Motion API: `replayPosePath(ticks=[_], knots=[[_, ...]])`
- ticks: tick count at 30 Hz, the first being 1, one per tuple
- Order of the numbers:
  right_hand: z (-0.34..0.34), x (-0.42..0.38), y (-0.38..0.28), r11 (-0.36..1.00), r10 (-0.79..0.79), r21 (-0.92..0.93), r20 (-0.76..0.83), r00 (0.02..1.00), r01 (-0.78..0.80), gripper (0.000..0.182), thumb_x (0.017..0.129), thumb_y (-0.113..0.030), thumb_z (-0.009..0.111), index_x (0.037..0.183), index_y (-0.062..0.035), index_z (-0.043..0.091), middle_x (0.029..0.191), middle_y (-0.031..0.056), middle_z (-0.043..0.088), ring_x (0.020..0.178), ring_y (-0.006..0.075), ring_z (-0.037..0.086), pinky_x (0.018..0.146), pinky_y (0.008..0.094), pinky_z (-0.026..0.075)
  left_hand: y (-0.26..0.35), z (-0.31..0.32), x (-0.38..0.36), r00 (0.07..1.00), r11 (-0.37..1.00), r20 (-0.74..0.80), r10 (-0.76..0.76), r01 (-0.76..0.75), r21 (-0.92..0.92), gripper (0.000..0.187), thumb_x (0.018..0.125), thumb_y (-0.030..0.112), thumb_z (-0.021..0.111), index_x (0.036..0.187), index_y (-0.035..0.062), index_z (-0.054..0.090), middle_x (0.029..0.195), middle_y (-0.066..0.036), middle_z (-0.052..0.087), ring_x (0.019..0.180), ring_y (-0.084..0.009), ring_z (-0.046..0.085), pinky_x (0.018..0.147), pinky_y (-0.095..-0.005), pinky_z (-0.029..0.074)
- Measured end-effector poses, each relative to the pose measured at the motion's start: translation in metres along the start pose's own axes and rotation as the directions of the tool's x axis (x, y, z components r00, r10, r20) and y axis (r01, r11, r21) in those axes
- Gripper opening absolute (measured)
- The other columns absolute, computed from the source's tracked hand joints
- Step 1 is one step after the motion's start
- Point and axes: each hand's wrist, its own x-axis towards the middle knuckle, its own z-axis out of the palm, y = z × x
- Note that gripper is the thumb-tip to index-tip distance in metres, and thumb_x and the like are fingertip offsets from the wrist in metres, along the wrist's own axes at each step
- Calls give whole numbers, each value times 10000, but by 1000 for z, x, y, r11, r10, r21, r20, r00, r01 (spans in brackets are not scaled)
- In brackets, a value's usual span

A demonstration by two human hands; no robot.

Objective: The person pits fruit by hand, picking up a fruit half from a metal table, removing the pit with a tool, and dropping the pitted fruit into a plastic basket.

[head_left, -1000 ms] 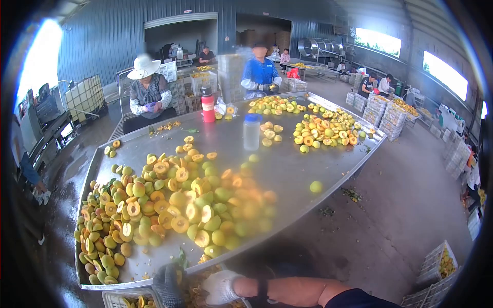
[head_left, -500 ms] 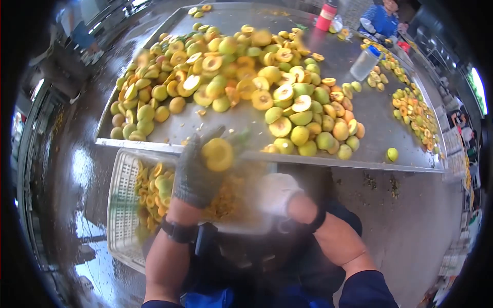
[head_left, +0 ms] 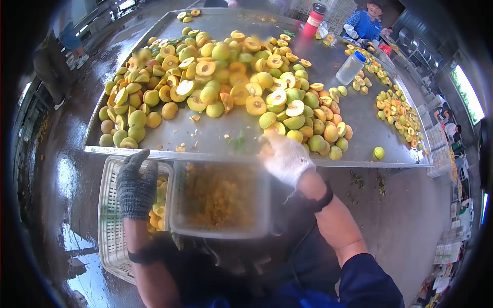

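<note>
My left hand [head_left: 136,186], in a grey knitted glove, hangs over the white slotted basket [head_left: 111,226] with its fingers stretched out and nothing visible in them. Yellow apricot halves [head_left: 157,210] lie in that basket, partly hidden by the hand. My right hand [head_left: 288,160], in a white glove, is at the table's front edge beside the near apricots [head_left: 295,122]. Its fingers look curled in, and the blur hides what they hold. Between the hands sits a pale plastic bin [head_left: 246,233] containing blurred orange-brown bits [head_left: 213,197].
The metal table [head_left: 200,136] bears a large heap of whole and halved apricots [head_left: 205,68]. Farther right are a blue-capped bottle [head_left: 350,69], a red flask [head_left: 313,21] and another fruit pile [head_left: 399,113]. A person in blue [head_left: 363,25] works at the far corner.
My left hand has moved left and down to the basket, and the apricot half it held is gone from it. My right hand has risen from above the bin to the table edge.
</note>
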Motion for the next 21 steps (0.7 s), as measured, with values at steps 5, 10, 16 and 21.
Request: replayPosePath(ticks=[5,10,16,21], knots=[[-17,102,10,927,58,-369,-50,997,-73,494,888,-348,659,1334,-142,603,1242,192,677,1112,391,671,937,500,530,12,26,6,984,992,155,88,-74,-98,293,881,135,674,1118,-31,724,1082,-231,724,992,-341,706,947,-407,527],[19,172,21,903,35,-428,-22,999,-41,325,902,-222,661,1206,-110,631,1218,175,693,1088,360,690,873,471,556,45,54,13,974,973,182,136,-97,-210,226,884,57,682,1076,-58,716,1030,-184,726,950,-263,709,883,-363,537],[-2,149,3,941,44,-337,50,998,-24,302,867,-218,676,1141,-92,700,1160,158,727,1062,335,711,871,440,574,53,81,17,967,957,195,167,-111,-269,248,884,109,692,1095,-18,719,994,-179,712,940,-294,692,876,-397,529],[3,107,-6,927,91,360,56,994,-105,404,863,-396,782,1092,-78,682,1048,103,727,973,253,690,847,374,545,87,103,2,980,678,178,92,69,-731,514,934,202,706,1373,-30,575,1358,-143,619,1199,-245,602,1046,-381,462]])
